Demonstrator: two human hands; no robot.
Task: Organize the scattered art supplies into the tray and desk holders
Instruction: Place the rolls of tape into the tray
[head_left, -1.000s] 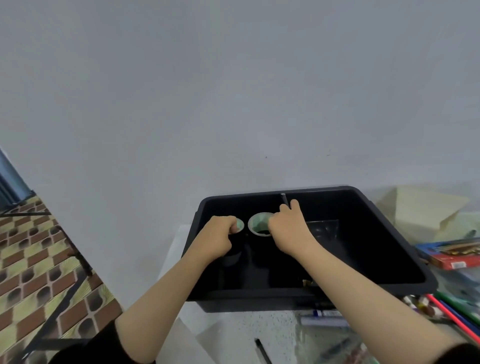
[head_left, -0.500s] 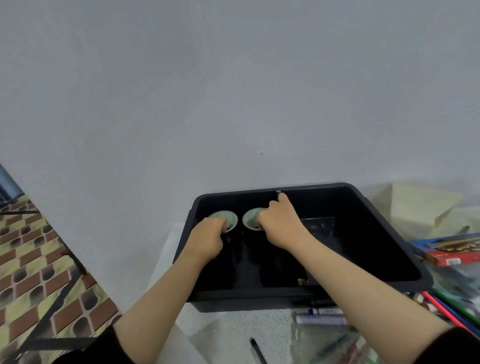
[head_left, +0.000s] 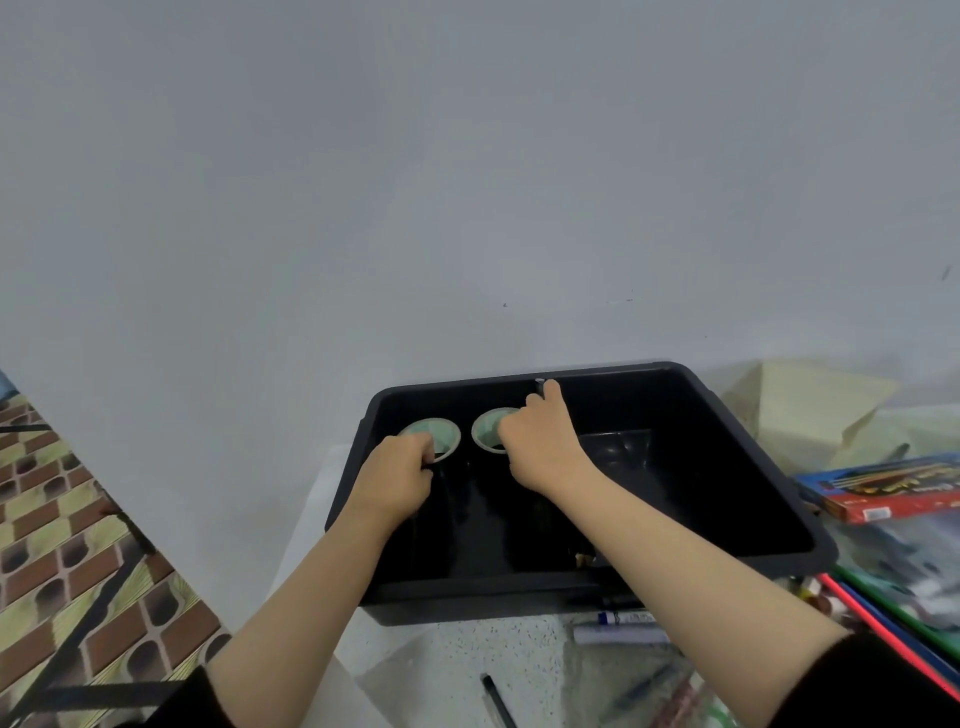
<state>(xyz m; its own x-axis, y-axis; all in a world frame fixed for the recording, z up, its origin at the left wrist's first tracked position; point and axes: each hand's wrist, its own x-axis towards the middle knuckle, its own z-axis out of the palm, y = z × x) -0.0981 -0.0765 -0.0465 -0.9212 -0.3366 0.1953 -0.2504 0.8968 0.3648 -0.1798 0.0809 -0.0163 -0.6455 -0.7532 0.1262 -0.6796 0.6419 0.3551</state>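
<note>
From the head view, both your arms reached into the black tray (head_left: 467, 605), which sat on the speckled tabletop (head_left: 467, 657) against a plain grey wall. Two round holders with pale green insides stood side by side in the tray's far-left corner, close together.

Your left hand (head_left: 395, 478) was at the left holder (head_left: 441, 434) - its fingers (head_left: 423, 448) were clenched round the near rim, covering that edge. Your right hand (head_left: 540, 441) lay over the right side of the right holder (head_left: 485, 428), its fingers curled in a grasp. A thin dark pen (head_left: 540, 387) stood up along your forefinger, its pale tip near the tray's far wall. You seemed to be grasping that pen; whether the same fingers also pinched the holder's rim, I could not tell. The rest of the tray's floor was dark and glossy, with a small yellowish scrap near the front wall that was too small to make out.

Outside the tray, a black pen (head_left: 496, 699) lay on the tabletop near the bottom edge, and a white marker (head_left: 618, 634) lay just below the tray's front wall. To the right were a red box (head_left: 893, 493), blurred red, blue and green sticks, and folded beige paper (head_left: 810, 410) behind them. A tiled floor (head_left: 52, 519) showed on the left.
</note>
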